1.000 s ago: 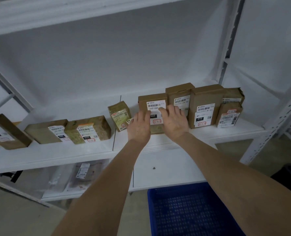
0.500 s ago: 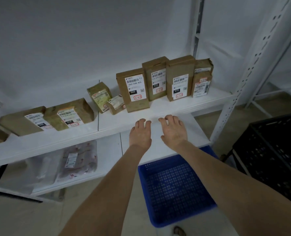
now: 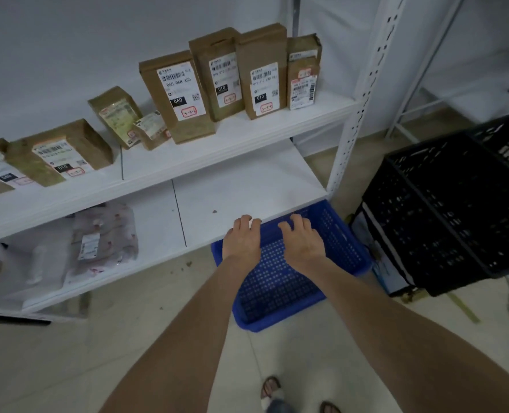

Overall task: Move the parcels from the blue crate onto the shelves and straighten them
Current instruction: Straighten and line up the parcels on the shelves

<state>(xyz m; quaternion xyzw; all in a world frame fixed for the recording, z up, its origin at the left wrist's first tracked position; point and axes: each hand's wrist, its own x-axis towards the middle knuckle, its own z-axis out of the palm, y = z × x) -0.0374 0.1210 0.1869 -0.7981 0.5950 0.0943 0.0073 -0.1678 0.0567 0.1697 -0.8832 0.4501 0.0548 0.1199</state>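
the left hand [image 3: 243, 240] and right hand [image 3: 303, 241] hover side by side over the blue crate [image 3: 277, 292], fingers relaxed, grasping nothing. the cardboard parcels [image 3: 177, 96] stand on the upper shelf [image 3: 247, 146] at twelve o'clock, well apart from both hands.

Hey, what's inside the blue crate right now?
The blue crate shows only its bare perforated floor, no parcels. Its far end is hidden under the lower shelf and behind the left hand and right hand.
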